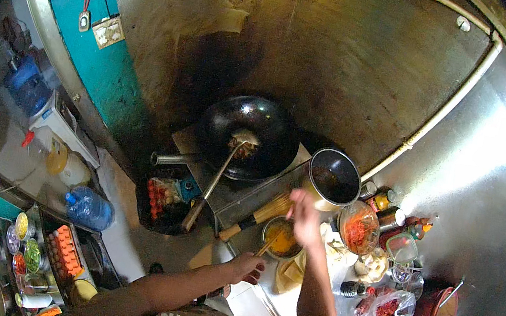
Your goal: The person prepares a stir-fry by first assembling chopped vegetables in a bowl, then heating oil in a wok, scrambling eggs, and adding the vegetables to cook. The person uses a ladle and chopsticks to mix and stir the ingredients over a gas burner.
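Observation:
Before me, a metal bowl (266, 234) holds yellow liquid, possibly beaten egg, with wooden chopsticks (270, 243) slanting out of it. My left hand (248, 268) is at the lower ends of the chopsticks, its fingers bent; whether it grips them is unclear. Blurred by motion, my right hand (306, 218) is over the bowl's right side, just below a deep metal pot (335, 172) with dark contents. A bamboo wok brush (255, 214) lies left of the bowl. Beyond it sits a black wok (274, 154), with a long-handled ladle (221, 173) resting in its dark contents.
At right are a container of chopped red food (358, 230), several bottles (380, 200), a bag of dried red chillies (383, 310) and a red-brown pot (433, 314). Left are a black bin (164, 228), blue water jug (89, 208), egg tray (66, 252) and bowls of chopped ingredients (32, 255).

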The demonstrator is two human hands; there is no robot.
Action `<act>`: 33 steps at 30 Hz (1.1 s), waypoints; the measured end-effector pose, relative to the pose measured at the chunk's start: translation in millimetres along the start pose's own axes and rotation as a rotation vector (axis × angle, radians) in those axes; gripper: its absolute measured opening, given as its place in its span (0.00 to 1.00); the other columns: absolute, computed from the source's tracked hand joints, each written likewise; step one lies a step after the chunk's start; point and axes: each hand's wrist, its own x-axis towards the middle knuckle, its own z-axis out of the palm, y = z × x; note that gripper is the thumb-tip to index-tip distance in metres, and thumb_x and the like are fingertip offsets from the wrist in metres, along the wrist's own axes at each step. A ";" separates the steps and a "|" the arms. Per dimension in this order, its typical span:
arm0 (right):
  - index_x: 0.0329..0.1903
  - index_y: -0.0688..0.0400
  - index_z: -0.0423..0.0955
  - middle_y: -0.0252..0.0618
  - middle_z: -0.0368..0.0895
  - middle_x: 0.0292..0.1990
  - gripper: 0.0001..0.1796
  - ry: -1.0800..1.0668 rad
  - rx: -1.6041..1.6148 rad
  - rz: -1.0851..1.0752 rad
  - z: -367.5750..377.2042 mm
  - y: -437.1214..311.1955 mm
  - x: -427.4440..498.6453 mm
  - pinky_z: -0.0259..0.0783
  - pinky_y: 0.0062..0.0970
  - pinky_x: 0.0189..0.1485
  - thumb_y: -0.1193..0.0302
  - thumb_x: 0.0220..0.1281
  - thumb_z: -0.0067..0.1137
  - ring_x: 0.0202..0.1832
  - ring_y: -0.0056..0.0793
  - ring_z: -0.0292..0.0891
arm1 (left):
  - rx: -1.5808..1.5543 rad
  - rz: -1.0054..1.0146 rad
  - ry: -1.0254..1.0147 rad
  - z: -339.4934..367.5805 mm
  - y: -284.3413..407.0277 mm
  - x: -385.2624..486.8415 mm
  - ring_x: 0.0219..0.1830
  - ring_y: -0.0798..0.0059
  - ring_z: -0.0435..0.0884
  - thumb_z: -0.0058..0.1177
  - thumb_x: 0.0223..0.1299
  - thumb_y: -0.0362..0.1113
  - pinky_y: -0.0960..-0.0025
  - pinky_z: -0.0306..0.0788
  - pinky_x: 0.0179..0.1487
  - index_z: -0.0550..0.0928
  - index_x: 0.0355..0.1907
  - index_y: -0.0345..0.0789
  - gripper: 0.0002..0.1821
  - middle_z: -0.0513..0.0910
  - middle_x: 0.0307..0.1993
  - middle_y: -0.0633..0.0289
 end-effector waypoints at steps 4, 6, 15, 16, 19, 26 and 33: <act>0.59 0.56 0.77 0.48 0.79 0.58 0.25 -0.401 -0.826 -0.229 22.2 35.0 -101.5 0.68 0.44 0.68 0.69 0.57 0.67 0.65 0.51 0.72 | 0.416 0.181 -0.028 9.4 38.3 -28.2 0.20 0.72 0.81 0.57 0.69 0.44 0.65 0.78 0.22 0.78 0.41 0.35 0.14 0.82 0.30 0.60; 0.54 0.55 0.81 0.48 0.81 0.53 0.21 -0.325 -0.776 -0.154 26.3 56.1 -101.2 0.73 0.44 0.62 0.61 0.59 0.67 0.58 0.50 0.77 | 0.668 0.353 -0.209 10.4 67.2 -48.4 0.27 0.76 0.83 0.58 0.70 0.47 0.65 0.80 0.27 0.81 0.39 0.33 0.16 0.84 0.32 0.59; 0.30 0.66 0.72 0.54 0.73 0.32 0.17 0.114 -0.311 -0.047 -38.1 54.3 -136.2 0.70 0.42 0.42 0.67 0.73 0.55 0.36 0.53 0.72 | 0.989 0.262 0.707 -91.8 140.9 -113.8 0.30 0.62 0.82 0.59 0.72 0.40 0.58 0.77 0.30 0.52 0.78 0.42 0.40 0.83 0.39 0.50; 0.30 0.66 0.72 0.53 0.73 0.32 0.16 0.205 -0.322 -0.161 -42.5 54.2 -137.9 0.70 0.41 0.41 0.67 0.73 0.56 0.35 0.52 0.72 | 0.875 0.274 0.667 -98.4 138.4 -120.7 0.28 0.64 0.80 0.57 0.73 0.39 0.60 0.75 0.28 0.52 0.78 0.41 0.39 0.82 0.37 0.52; 0.31 0.65 0.72 0.52 0.72 0.29 0.16 0.484 -0.201 -0.121 -37.9 58.5 -131.7 0.70 0.40 0.40 0.67 0.73 0.57 0.34 0.52 0.71 | 0.404 0.328 0.470 -106.8 137.2 -136.4 0.24 0.75 0.74 0.54 0.75 0.34 0.69 0.68 0.21 0.63 0.69 0.33 0.26 0.77 0.29 0.62; 0.29 0.65 0.74 0.49 0.73 0.27 0.16 0.344 -0.297 -0.175 -40.3 54.3 -125.2 0.71 0.40 0.40 0.67 0.71 0.59 0.34 0.53 0.73 | -0.412 0.427 0.008 -103.2 187.9 -84.2 0.23 0.80 0.74 0.51 0.77 0.38 0.72 0.67 0.22 0.78 0.45 0.33 0.09 0.77 0.29 0.66; 0.29 0.65 0.72 0.50 0.73 0.29 0.17 0.261 -0.282 -0.209 -53.8 57.4 -140.3 0.71 0.39 0.39 0.66 0.72 0.59 0.33 0.51 0.74 | 0.357 0.475 0.535 -113.1 205.5 -99.1 0.19 0.73 0.73 0.47 0.78 0.40 0.63 0.68 0.23 0.77 0.29 0.36 0.17 0.78 0.23 0.64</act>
